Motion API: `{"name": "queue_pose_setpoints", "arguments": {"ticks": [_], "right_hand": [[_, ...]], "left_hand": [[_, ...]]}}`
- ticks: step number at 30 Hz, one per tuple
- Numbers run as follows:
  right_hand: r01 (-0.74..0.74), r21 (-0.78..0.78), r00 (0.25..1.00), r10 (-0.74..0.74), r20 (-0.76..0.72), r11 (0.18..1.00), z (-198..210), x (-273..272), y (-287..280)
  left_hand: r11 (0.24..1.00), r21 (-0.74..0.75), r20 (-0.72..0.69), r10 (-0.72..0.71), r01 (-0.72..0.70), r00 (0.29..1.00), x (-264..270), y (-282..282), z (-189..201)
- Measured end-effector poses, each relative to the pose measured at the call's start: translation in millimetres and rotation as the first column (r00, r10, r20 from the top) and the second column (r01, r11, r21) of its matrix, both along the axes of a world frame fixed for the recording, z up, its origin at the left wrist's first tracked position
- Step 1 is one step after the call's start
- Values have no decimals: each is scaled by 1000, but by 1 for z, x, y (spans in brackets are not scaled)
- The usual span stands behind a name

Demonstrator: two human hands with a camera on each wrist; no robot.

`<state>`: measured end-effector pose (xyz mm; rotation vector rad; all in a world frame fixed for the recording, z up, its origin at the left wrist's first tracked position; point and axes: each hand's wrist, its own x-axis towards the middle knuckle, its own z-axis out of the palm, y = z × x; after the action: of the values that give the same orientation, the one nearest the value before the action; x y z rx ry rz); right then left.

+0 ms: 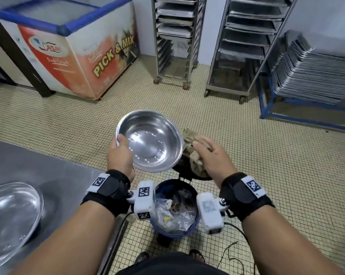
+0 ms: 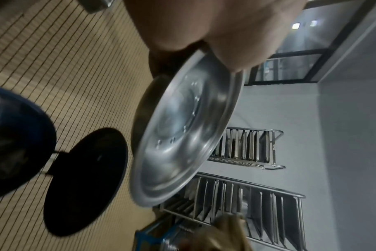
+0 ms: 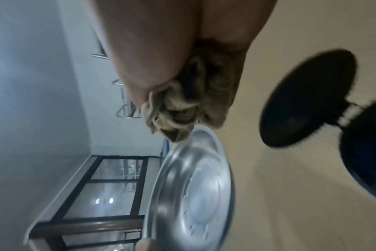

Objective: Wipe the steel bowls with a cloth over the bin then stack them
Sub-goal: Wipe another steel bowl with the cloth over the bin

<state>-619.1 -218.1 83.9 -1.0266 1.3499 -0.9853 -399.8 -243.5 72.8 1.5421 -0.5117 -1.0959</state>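
My left hand grips the rim of a steel bowl, thumb inside, holding it tilted above the floor beyond the blue bin. The same bowl fills the left wrist view, and the bowl lies below the cloth in the right wrist view. My right hand clutches a crumpled beige cloth just right of the bowl's rim, outside the bowl. The cloth bunches under my fingers. Another steel bowl sits on the steel counter at lower left.
The bin holds plastic rubbish, and its black lid hangs open behind it. A chest freezer stands at back left. Two tray racks stand at the back and stacked trays at right. A cable trails over the tiled floor.
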Motion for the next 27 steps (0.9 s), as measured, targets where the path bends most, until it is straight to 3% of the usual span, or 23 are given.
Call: {"name": "queue_pose_setpoints", "arguments": {"ticks": [3,5,6,8,9,10,14,18,20,23,27], "right_hand": [[-104,-164,965,59,-255,981,22,-1,-16],[-283,-218,898,179,-402,934,31,13,-25],[-395,-217,815,232,-531,893,31,22,-31],[-582,-167,546,230,-805,796,19,35,-45],[-615,-158,457,186,-870,773,13,39,-51],[-609,-161,424,146,-894,777,7,41,-55],[-494,-201,497,85,-864,846,-19,40,-59],[-392,-207,717,157,-679,897,-36,57,-38],[-420,-156,769,260,-584,894,-37,69,-27],[-504,-42,740,406,-536,863,-28,67,-25],[-604,113,508,490,-708,789,-18,37,-28]], "left_hand": [[990,-19,40,-138,138,990,-1,2,7],[976,-25,28,-214,215,976,-5,3,11],[968,-32,32,-248,249,968,-8,3,14],[951,-74,69,-295,300,953,-12,2,18],[944,-97,93,-308,316,947,-14,1,21],[939,-119,109,-312,324,944,-15,1,24],[925,-205,87,-308,320,947,-18,-1,29],[930,-263,81,-244,256,967,-17,-8,30],[918,-299,98,-244,263,965,-16,-11,30],[909,-354,100,-199,222,975,-15,-12,28],[909,-351,162,-176,224,971,-13,-11,18]]}}
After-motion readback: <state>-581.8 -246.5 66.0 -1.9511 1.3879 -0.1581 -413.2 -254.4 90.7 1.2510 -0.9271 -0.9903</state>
